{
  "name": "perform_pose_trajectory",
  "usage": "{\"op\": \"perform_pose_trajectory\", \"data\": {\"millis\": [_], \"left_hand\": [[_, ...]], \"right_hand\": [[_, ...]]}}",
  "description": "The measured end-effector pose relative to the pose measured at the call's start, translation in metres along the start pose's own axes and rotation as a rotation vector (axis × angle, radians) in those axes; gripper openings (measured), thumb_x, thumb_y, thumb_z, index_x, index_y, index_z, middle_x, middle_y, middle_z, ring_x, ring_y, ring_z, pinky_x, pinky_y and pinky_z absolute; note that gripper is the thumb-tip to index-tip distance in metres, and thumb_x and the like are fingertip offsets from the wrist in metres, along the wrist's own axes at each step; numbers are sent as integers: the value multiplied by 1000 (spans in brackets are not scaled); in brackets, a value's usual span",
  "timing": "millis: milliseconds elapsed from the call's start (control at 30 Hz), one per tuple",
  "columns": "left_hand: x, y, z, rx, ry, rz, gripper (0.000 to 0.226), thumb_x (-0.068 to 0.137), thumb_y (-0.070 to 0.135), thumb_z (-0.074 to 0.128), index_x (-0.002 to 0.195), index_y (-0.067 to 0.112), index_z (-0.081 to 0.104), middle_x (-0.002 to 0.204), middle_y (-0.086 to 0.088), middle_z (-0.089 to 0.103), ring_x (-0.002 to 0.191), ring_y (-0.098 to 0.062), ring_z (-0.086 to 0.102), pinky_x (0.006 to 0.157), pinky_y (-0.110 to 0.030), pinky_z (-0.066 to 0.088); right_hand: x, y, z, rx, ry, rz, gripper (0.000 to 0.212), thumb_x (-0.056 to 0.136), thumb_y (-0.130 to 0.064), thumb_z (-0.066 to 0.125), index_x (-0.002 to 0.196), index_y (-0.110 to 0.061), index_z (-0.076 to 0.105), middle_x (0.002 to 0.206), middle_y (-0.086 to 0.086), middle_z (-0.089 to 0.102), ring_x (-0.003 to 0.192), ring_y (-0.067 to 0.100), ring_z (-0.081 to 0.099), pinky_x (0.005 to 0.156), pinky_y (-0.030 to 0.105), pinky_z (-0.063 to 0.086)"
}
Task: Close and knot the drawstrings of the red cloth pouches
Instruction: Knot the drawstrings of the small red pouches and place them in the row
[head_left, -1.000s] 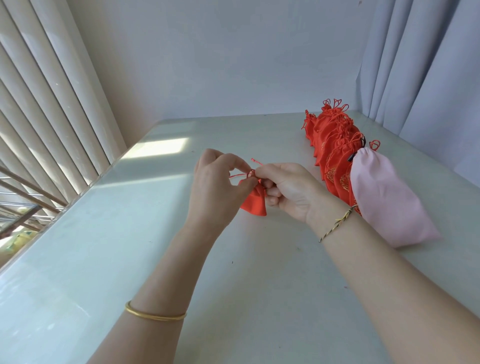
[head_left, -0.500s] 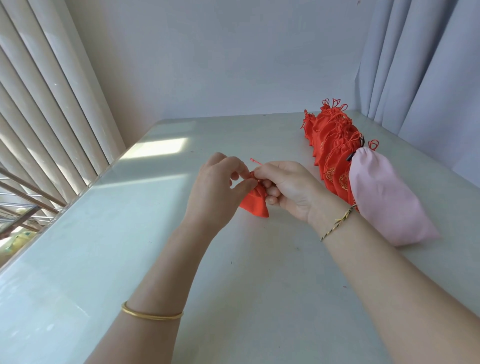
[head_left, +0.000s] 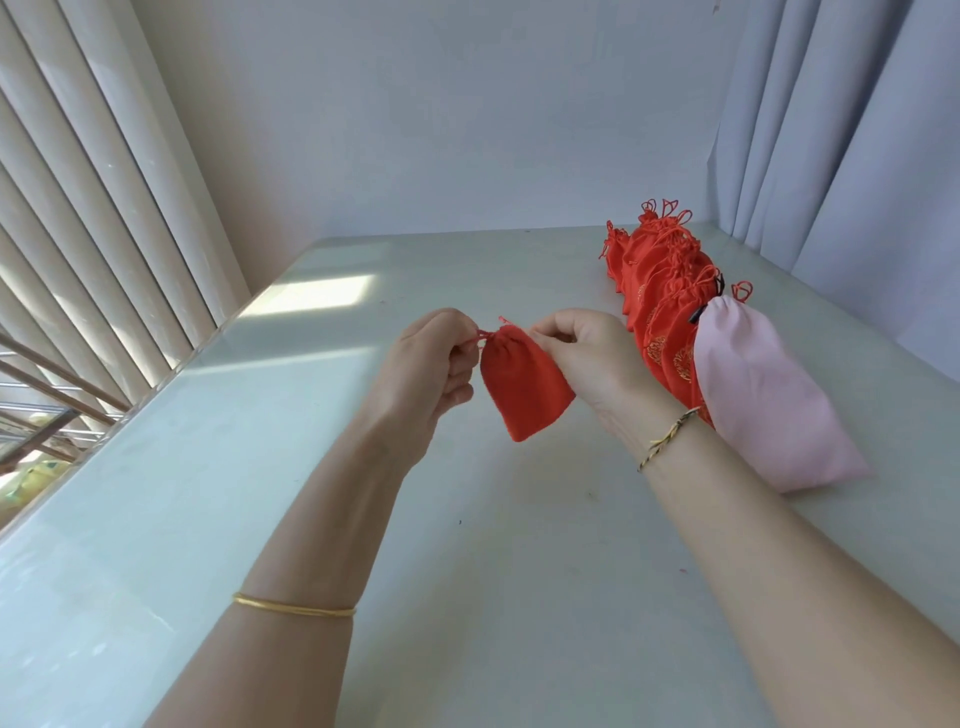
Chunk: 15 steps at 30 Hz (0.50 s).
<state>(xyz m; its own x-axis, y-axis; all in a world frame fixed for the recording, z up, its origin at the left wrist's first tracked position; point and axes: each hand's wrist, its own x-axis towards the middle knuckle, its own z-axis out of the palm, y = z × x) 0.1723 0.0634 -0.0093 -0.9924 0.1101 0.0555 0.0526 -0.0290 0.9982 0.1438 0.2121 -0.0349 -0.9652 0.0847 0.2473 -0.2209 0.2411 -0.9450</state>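
Our left hand (head_left: 426, 364) pinches the cord (head_left: 483, 335), right hand (head_left: 582, 353) grips the pouch (head_left: 522, 384) neck; a slipped cord could leave the knot loose.

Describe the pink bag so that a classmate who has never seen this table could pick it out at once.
Start at the grey curtain on the right of the pale table. Below it lies a row of red pouches. The pink bag lies at the row's near end: the only pale one, plain, and longer than the rest.
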Motion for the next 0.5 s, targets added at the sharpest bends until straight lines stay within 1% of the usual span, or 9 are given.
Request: {"op": "perform_pose_trajectory", "data": {"millis": [33,100,133,200,267,333,367,433,500], "left_hand": [[-1,1,0,-25,1,-10,24,86,6,37,64,17,34,57,2,26,56,-16,15,51,-27,18],[-1,3,1,-71,8,-33,24,86,8,38,65,18,34,56,3,26,53,-15,16,52,-27,17],[-2,4,3,-88,2,-42,24,86,8,37,65,18,34,55,3,26,53,-15,15,54,-28,15],[-3,9,10,-120,-37,-61,24,85,9,37,64,18,34,56,2,23,55,-16,12,58,-31,12],[-5,14,21,-161,-105,-78,24,85,10,37,63,18,34,56,2,23,53,-15,13,53,-28,15],[-7,16,38,-195,-197,-114,24,86,11,37,64,17,35,54,3,26,48,-13,16,49,-25,18],[-8,15,45,-198,-239,-133,24,87,12,38,64,17,36,53,4,27,47,-12,17,49,-25,19],[-9,10,68,-164,-304,-154,25,88,13,42,64,18,40,52,4,32,46,-11,21,48,-23,23],[-11,3,92,-99,-339,-159,23,90,15,47,67,17,47,53,4,39,45,-10,29,47,-21,30]], "right_hand": [[-2,-3,-1,-11,-22,13,18,89,-4,57,72,-6,62,54,-15,57,49,-16,50,52,7,38],[-8,-14,-6,2,-97,66,20,94,-18,50,82,-6,60,63,-8,58,52,-2,54,53,18,45],[-13,-21,-11,20,-137,86,22,95,-27,48,84,-10,58,70,-4,58,56,6,57,57,26,49],[-25,-29,-22,-6,-168,88,23,90,-40,55,95,-18,56,87,-2,61,74,13,62,70,34,54],[-38,-31,-38,-156,-96,16,29,80,-35,68,102,-18,59,98,-5,64,86,9,62,78,27,52],[-54,-29,-57,-240,0,-65,10,79,-21,71,87,-22,64,87,-9,66,75,3,60,72,17,47],[-61,-28,-65,-249,43,-82,8,80,-17,70,80,-23,65,79,-10,65,69,3,59,69,15,46],[-73,-23,-85,-257,132,-51,6,79,-15,70,75,-18,67,73,-5,65,67,6,58,65,19,48],[-83,-18,-109,-315,193,0,6,78,-14,71,77,-8,69,75,9,67,68,16,59,64,26,52]]}}
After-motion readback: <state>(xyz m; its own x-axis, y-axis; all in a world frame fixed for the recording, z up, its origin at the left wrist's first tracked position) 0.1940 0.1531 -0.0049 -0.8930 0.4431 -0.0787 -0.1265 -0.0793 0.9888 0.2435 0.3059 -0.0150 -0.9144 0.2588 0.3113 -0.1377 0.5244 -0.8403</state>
